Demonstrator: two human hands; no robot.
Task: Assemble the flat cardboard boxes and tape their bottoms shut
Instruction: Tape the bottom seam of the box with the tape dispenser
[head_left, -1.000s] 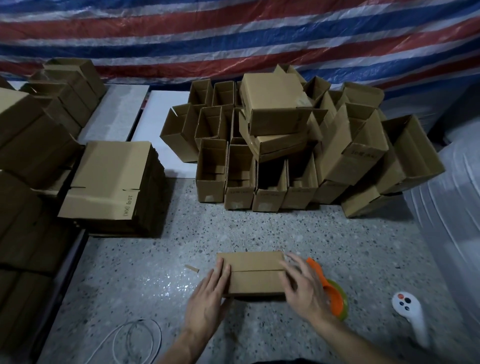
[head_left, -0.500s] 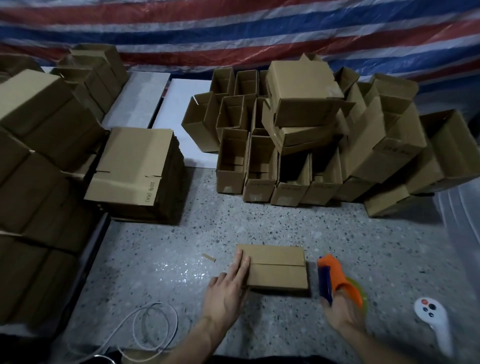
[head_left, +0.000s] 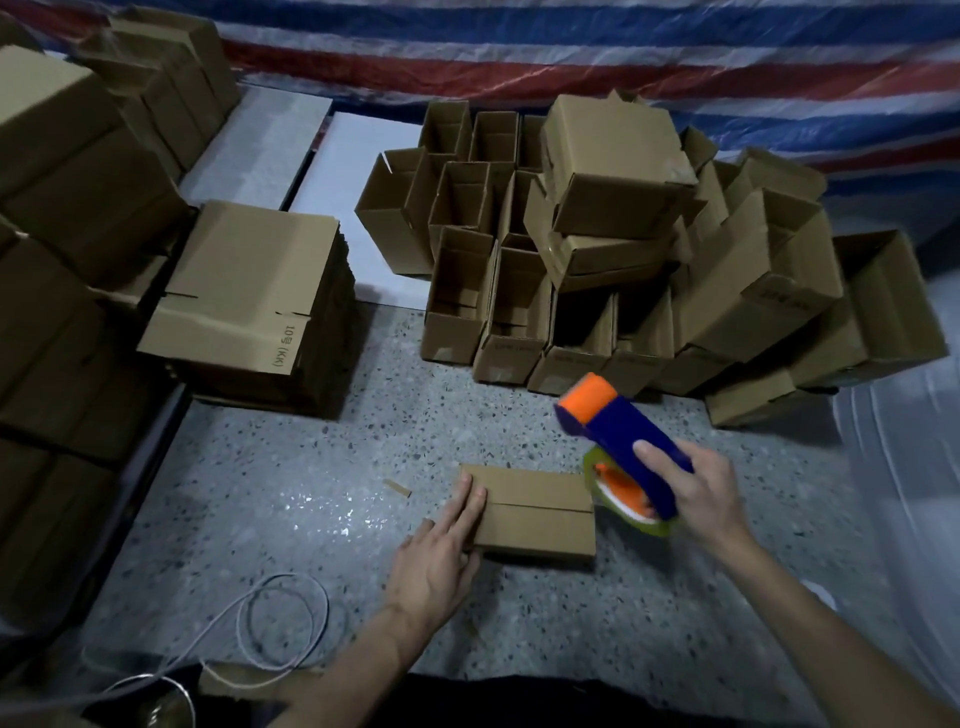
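Note:
A small brown cardboard box (head_left: 540, 512) sits bottom-up on the speckled floor, its two flaps folded shut with a seam across the middle. My left hand (head_left: 441, 551) presses flat on the box's left end with straight fingers. My right hand (head_left: 696, 493) grips the blue handle of an orange and blue tape dispenser (head_left: 618, 436), raised just right of the box. Its tape roll hangs close to the box's right edge.
A stack of flat boxes (head_left: 249, 291) lies at the left. A heap of assembled open boxes (head_left: 623, 270) fills the back. Taller box stacks (head_left: 62, 208) line the far left. A white cable (head_left: 270, 618) coils near me. A cardboard scrap (head_left: 397, 487) lies by the box.
My right hand left the box, picked the tape dispenser up off the floor and raised it beside the box's right end. My left hand stayed on the box's left end.

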